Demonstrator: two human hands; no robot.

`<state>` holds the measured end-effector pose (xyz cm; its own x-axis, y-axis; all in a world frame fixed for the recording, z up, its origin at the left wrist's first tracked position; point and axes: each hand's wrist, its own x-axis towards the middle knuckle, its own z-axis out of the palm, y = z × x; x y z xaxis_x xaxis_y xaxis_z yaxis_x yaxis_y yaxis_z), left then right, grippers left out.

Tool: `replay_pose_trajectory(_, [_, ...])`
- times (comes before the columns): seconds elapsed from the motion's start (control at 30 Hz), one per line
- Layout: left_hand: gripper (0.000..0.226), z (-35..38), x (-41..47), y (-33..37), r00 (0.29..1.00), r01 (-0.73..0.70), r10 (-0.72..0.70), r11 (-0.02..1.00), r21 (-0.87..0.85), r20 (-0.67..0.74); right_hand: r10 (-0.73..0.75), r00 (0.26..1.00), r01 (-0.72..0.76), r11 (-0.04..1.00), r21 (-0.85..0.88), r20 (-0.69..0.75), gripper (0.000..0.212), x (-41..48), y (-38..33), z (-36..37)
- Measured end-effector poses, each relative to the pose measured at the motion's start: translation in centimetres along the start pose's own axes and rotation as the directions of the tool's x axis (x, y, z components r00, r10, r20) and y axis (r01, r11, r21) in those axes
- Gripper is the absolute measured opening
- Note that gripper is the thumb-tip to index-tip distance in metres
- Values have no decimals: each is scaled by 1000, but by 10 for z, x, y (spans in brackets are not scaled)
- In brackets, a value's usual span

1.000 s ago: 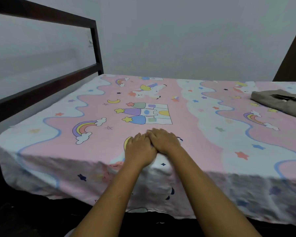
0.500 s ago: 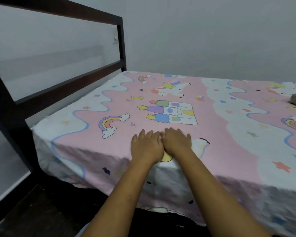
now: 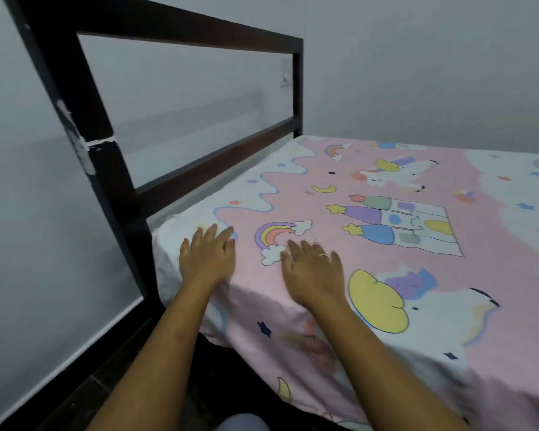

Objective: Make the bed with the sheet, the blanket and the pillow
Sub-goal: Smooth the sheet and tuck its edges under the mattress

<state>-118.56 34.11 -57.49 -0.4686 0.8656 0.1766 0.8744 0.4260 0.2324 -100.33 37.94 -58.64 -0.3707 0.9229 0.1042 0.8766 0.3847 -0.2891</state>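
Resting flat on the sheet (image 3: 293, 194), fingers straight, gripping nothing: left hand (image 3: 207, 259) at the near head-end corner of the bed (image 3: 117, 188), right hand (image 3: 313, 275) just beside it along the near edge. Covers the whole top, long axis stretching rightward from both hands.

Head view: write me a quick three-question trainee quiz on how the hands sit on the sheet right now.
1. True or false: the left hand and the right hand touch each other on the sheet.
2. Which print lies between the two hands? A castle, B rainbow, C moon.
3. Fill in: the hand nearer the headboard is the ____ hand.

Key: 1 false, both lie flat on the sheet but apart; 2 B; 3 left.
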Motion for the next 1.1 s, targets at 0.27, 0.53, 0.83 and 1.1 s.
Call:
replay_pose_trajectory(0.27, [43, 0, 48, -81, 988, 69, -110, 941, -331, -106, 1, 999, -2, 1000, -4, -38, 51, -3, 0, 0])
replay_pose_trajectory(0.53, [51, -3, 39, -74, 948, 196, -289, 863, -466, -136, 8, 998, -9, 1000, -11, -61, 49, -4, 0, -1])
replay_pose_trajectory(0.83, [76, -33, 68, -49, 956, 263, -289, 916, 304, 44, 25, 995, -24, 1000, 10, -101, 58, -3, 1, 2])
replay_pose_trajectory(1.1, [83, -28, 72, -48, 957, 249, -290, 853, 458, 21, 25, 993, -22, 999, 31, -112, 47, -2, 2, 4])
